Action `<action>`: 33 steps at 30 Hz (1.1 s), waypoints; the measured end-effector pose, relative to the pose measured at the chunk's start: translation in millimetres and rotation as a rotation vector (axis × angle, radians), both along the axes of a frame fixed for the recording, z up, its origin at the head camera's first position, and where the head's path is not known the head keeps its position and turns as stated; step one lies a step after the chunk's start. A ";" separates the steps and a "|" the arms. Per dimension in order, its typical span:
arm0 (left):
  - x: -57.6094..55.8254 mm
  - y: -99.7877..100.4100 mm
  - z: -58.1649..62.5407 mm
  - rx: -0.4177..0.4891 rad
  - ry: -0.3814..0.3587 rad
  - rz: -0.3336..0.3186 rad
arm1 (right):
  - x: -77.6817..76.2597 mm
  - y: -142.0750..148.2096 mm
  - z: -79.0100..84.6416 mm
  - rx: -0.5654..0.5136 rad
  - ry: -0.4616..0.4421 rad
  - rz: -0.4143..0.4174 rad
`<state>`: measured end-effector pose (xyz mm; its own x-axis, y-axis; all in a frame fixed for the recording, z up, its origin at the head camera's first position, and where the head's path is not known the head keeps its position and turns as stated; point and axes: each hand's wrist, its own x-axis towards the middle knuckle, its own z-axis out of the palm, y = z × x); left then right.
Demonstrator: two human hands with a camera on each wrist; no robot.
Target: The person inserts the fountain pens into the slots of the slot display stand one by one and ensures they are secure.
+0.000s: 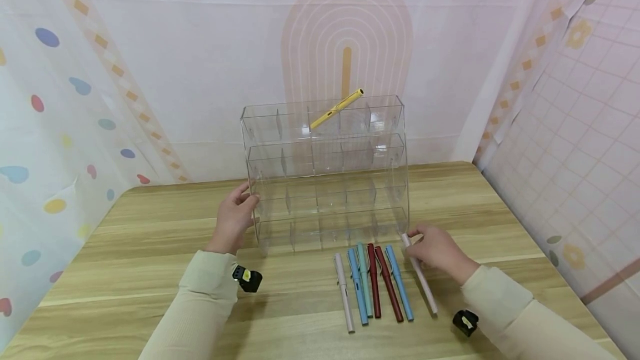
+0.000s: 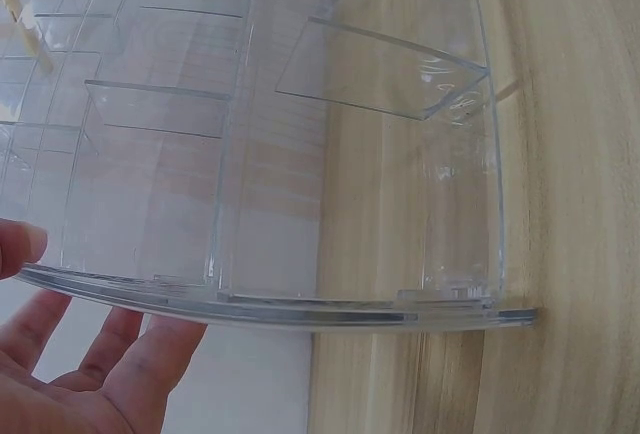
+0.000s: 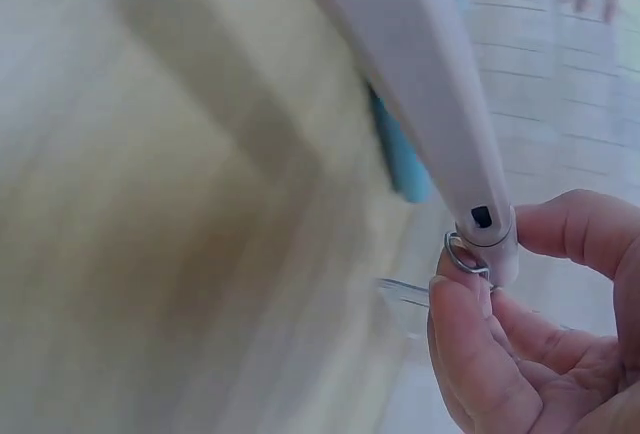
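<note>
A clear acrylic pen rack (image 1: 330,182) with stepped, divided compartments stands upright on the table. At its left side panel, my left hand (image 1: 235,216) holds the edge, the thumb on one face and the fingers (image 2: 112,349) on the other. My right hand (image 1: 436,251) pinches a pale pink pen (image 1: 424,285) near the end with the metal clip, beside the rack's lower right corner. That pen (image 3: 425,84) slants across the right wrist view, a small dark window near the pinched end. A yellow pen (image 1: 336,110) leans in the rack's top row.
Several pens lie side by side before the rack: a pale pink pen (image 1: 345,293), a blue pen (image 1: 357,288), a mint pen (image 1: 364,279), dark red pens (image 1: 389,285) and another blue pen (image 1: 400,283). A patterned cloth (image 1: 200,71) hangs behind the wooden table (image 1: 125,271).
</note>
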<state>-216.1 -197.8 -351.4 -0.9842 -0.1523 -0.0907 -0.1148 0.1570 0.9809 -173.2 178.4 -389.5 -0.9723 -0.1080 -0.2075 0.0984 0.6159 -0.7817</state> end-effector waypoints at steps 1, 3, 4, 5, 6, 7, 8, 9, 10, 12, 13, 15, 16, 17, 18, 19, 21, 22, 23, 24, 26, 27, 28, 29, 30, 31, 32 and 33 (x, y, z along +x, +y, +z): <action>-0.1 -0.1 0.0 0.000 0.000 0.000 | 0.3 0.8 3.4 -0.010 0.003 0.004; -0.3 -0.2 0.0 0.001 0.002 0.000 | 0.4 2.3 11.1 -0.024 0.004 0.010; -0.3 -0.3 0.0 0.002 0.002 0.000 | 0.5 2.8 15.2 -0.030 0.004 0.011; -0.3 -0.4 0.0 0.003 0.002 0.001 | 0.2 3.5 18.9 -0.038 0.002 0.012; -0.3 -0.5 -0.1 0.003 0.002 0.001 | -0.1 4.1 22.7 -0.044 0.001 0.011; -0.3 -0.6 -0.1 0.003 0.002 0.000 | -0.7 4.8 26.0 -0.056 -0.003 0.009; -0.3 -0.7 -0.2 0.003 0.002 -0.001 | -1.2 5.4 29.0 -0.068 -0.004 0.008; -0.3 -0.7 -0.3 0.003 0.002 -0.001 | -1.6 5.8 31.6 -0.080 -0.003 0.003; -0.3 -0.8 -0.3 0.003 0.001 -0.002 | -2.0 6.3 34.0 -0.092 0.000 0.000; -0.6 -1.0 -0.3 0.003 0.002 -0.002 | -3.1 7.1 38.4 -0.114 0.011 -0.008; -0.8 -1.1 -0.3 0.003 0.004 -0.003 | -3.6 7.2 40.4 -0.129 0.019 -0.014; -1.2 -1.1 -0.3 0.006 0.004 -0.003 | -4.6 7.1 44.7 -0.150 0.038 -0.030; -1.4 -1.1 -0.2 0.007 0.004 -0.003 | -5.2 7.0 47.1 -0.161 0.047 -0.038; -1.6 -1.0 -0.1 0.008 0.004 -0.003 | -5.7 6.6 49.6 -0.171 0.056 -0.048; -1.7 -1.0 0.0 0.008 0.003 -0.004 | -6.3 6.2 52.1 -0.180 0.068 -0.058; -1.8 -1.0 0.2 0.009 0.002 -0.005 | -7.0 5.8 54.7 -0.186 0.080 -0.068; -1.9 -1.0 0.5 0.010 -0.001 -0.005 | -8.2 5.1 60.0 -0.198 0.105 -0.086; -1.9 -1.1 0.6 0.010 -0.001 -0.007 | -8.9 4.7 62.7 -0.207 0.116 -0.095; -1.9 -1.3 0.7 0.010 -0.002 -0.008 | -9.7 4.3 65.2 -0.214 0.128 -0.103; -1.9 -1.5 0.7 0.009 -0.002 -0.009 | -10.6 4.0 67.6 -0.225 0.142 -0.110; -2.0 -1.7 0.5 0.010 -0.002 -0.009 | -12.5 3.2 72.4 -0.251 0.163 -0.125; -2.1 -1.8 0.6 0.010 -0.002 -0.008 | -13.7 2.6 75.2 -0.266 0.169 -0.133; -2.2 -1.9 0.6 0.013 -0.001 -0.006 | -15.0 2.1 77.6 -0.280 0.177 -0.140; -2.4 -1.9 0.6 0.014 -0.001 -0.004 | -16.3 1.6 80.0 -0.291 0.188 -0.144; -2.5 -2.0 0.6 0.015 0.001 -0.002 | -17.8 1.0 82.3 -0.308 0.202 -0.150; -2.5 -1.9 0.6 0.016 0.001 0.000 | -19.1 0.1 85.0 -0.320 0.214 -0.157; -2.6 -2.0 0.8 0.017 0.003 0.001 | -20.5 -0.6 87.7 -0.333 0.227 -0.162; -2.5 -2.0 0.9 0.018 0.003 0.002 | -21.8 -1.3 90.3 -0.349 0.240 -0.165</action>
